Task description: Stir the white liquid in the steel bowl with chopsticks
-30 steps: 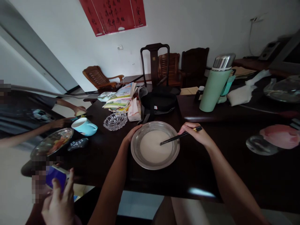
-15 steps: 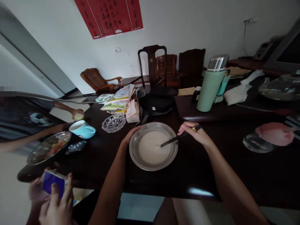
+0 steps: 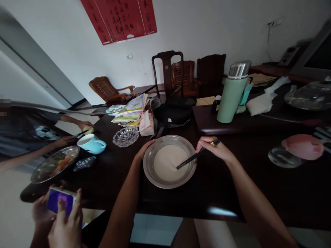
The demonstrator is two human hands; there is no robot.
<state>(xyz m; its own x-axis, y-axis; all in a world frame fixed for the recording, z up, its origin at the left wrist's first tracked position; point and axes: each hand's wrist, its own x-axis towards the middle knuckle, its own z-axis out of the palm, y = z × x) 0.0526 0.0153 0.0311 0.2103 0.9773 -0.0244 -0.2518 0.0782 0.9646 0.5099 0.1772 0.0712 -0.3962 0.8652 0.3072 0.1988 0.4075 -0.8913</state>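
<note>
A round metal bowl point(image 3: 148, 172) stands on the dark table in front of me, holding a milky, off-white liquid point(image 3: 165, 162). My left hand point(image 3: 144, 149) grips the bowl's left rim, its fingers partly hidden behind the wall. In my right hand point(image 3: 210, 146) is a pair of black chopsticks point(image 3: 191, 158), held closed at their upper ends over the bowl's right rim. Their tips dip into the liquid, near the middle, where a small ripple shows.
To the left are a glass dish point(image 3: 126, 137), a blue mug point(image 3: 91, 144), a game controller point(image 3: 84, 163) and a metal dish of food point(image 3: 38, 174). A co-worker's hands hold a phone point(image 3: 60, 202). A green thermos point(image 3: 231, 100) and a pink-lidded jug point(image 3: 301, 147) stand right.
The chopstick tips have shifted slightly within the liquid, toward me. My left hand stays on the rim. At the left, the other person's hand now shows a thin tool beside a pale piece of food.
</note>
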